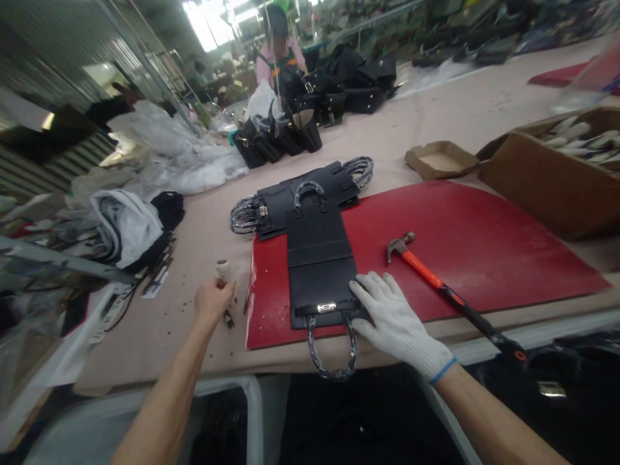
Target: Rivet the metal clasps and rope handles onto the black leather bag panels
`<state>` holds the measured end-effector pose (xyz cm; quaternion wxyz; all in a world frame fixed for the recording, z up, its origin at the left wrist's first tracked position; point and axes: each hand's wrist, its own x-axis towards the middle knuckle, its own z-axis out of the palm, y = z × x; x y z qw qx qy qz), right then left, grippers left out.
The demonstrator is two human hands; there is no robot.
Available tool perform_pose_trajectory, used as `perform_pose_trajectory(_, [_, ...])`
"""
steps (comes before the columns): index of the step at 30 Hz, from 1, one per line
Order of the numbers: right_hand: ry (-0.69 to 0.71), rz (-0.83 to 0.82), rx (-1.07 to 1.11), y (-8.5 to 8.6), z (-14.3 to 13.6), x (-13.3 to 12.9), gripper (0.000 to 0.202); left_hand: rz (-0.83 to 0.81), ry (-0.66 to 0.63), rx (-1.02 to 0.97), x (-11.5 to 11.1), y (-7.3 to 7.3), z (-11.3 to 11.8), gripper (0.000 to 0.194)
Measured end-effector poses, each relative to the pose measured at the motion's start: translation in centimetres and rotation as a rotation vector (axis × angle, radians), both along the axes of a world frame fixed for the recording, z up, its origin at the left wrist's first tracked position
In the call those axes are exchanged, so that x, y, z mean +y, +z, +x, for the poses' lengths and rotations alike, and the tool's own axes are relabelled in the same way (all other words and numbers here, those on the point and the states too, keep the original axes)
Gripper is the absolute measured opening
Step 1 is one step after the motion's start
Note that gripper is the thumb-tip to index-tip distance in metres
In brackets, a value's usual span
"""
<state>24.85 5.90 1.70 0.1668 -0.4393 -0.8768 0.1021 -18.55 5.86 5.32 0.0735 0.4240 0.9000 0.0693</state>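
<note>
My bare left hand is closed around a small tool with a pale round head, held over the table left of the red mat. What kind of tool it is I cannot make out; a dark end shows below the fingers. In a white knit glove, my right hand rests with fingers spread on the right edge of a flat black handbag panel. That panel has a silver clasp and plastic-wrapped handles at both ends. Right of the glove lies a claw hammer with an orange and black handle.
Under the panel is a red mat. Behind it lie stacked black bag panels. Finished-looking black bags stand further back, near a person. Cardboard boxes sit at right, and a white bin is below the table edge.
</note>
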Motion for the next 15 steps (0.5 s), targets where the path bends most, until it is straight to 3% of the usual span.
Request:
perform_pose_trajectory(3, [-0.003, 0.004, -0.007, 0.1, -0.1, 0.0, 0.065, -0.139, 0.024, 0.048, 0.2, -0.5, -1.5, 0.031])
perform_pose_trajectory(7, [-0.002, 0.004, -0.014, 0.3, -0.1, 0.0, 0.063, -0.135, -0.06, 0.197, 0.0, -0.7, 0.2, 0.039])
perform_pose_trajectory(10, [0.002, -0.007, -0.005, 0.1, 0.1, 0.2, 0.059, 0.091, -0.335, 0.231, -1.3, -0.8, 4.3, 0.031])
perform_pose_trajectory(13, [-0.005, -0.001, 0.038, -0.2, 0.1, 0.3, 0.048, 0.246, -0.733, -0.088, -3.3, -1.2, 9.6, 0.02])
perform_pose_trajectory(15, [-0.003, 0.012, 0.064, 0.0, -0.3, 0.4, 0.039, 0.247, -0.932, -0.157, -4.4, -1.4, 12.9, 0.014])
